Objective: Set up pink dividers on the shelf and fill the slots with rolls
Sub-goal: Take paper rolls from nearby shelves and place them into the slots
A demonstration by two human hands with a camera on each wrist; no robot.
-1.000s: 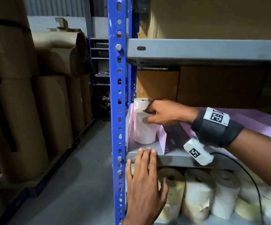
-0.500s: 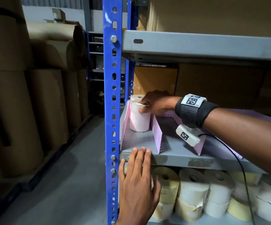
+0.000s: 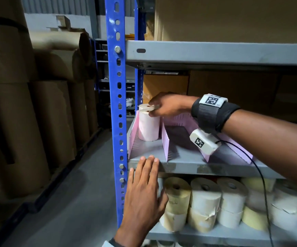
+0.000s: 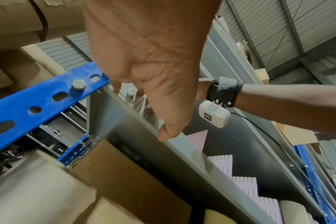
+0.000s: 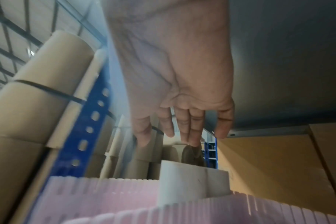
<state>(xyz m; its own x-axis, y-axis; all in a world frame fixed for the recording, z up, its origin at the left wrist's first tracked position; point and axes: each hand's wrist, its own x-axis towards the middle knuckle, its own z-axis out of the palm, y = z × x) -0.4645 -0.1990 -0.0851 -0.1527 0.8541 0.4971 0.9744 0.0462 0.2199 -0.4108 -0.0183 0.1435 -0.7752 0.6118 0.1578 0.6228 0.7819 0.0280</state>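
Observation:
Two white rolls stand in the leftmost slot of the grey shelf [image 3: 188, 166]: the front roll [image 3: 148, 127] and another [image 3: 143, 106] right behind it. Pink dividers [image 3: 165, 139] stand upright on the shelf, one [image 3: 133, 134] against the left end and more to the right [image 3: 206, 156]. My right hand [image 3: 152, 110] reaches over the tops of the rolls. In the right wrist view its fingers [image 5: 190, 133] are straight and spread just above a roll [image 5: 192, 178]. My left hand [image 3: 146, 168] lies flat against the shelf's front edge, thumb [image 4: 169, 133] on the lip.
A blue perforated upright [image 3: 117, 104] frames the shelf's left end, with a grey shelf [image 3: 215, 52] above. Several white and yellowish rolls [image 3: 206, 198] fill the shelf below. Cardboard boxes [image 3: 233, 90] stand behind the dividers. Big brown paper rolls [image 3: 28, 122] line the aisle on the left.
My right hand has moved from gripping the front roll's side to its top, and its fingers have straightened. The roll now sits deeper in the slot. The left hand stays on the shelf edge.

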